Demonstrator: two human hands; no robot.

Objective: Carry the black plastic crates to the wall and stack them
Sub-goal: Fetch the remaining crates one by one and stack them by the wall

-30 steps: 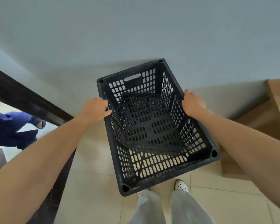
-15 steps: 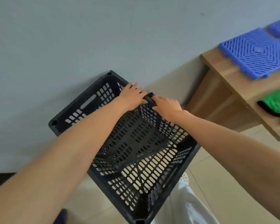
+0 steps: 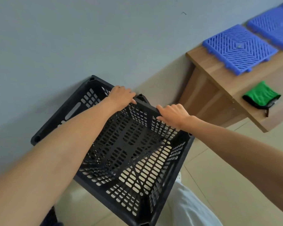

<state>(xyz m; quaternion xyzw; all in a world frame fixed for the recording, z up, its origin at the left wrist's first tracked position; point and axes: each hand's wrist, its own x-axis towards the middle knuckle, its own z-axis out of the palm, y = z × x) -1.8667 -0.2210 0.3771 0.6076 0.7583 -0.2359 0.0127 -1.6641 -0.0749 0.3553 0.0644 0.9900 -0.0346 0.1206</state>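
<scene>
Nearest the camera, pale trouser leg [image 3: 191,207] at bottom right, with the toe of a white shoe [image 3: 179,176] peeking out beside the crate's right wall. Both bare forearms reach forward over the black crate [image 3: 129,160], an open-topped perforated plastic one that fills the middle of the view; beige floor tiles [image 3: 227,185] show through its slotted base and near wall. Crate sits at an angle, its far-left wall with the handle slot close against the grey wall [image 3: 72,38]; cannot tell if it touches the wall or rests on the floor. Left hand [image 3: 121,96] is laid over the far rim near the far corner, fingers curled down over the edge, gripping it. Right hand [image 3: 172,114] is just beside it on the same rim, fingers bent around the edge, thumb inside. Hands near each other, not touching. Farther right, a wooden table [image 3: 219,79] stands by the wall, with a green cloth pouch [image 3: 261,95] near its front edge and blue plastic grid tiles [image 3: 238,48] behind it along the wall.
</scene>
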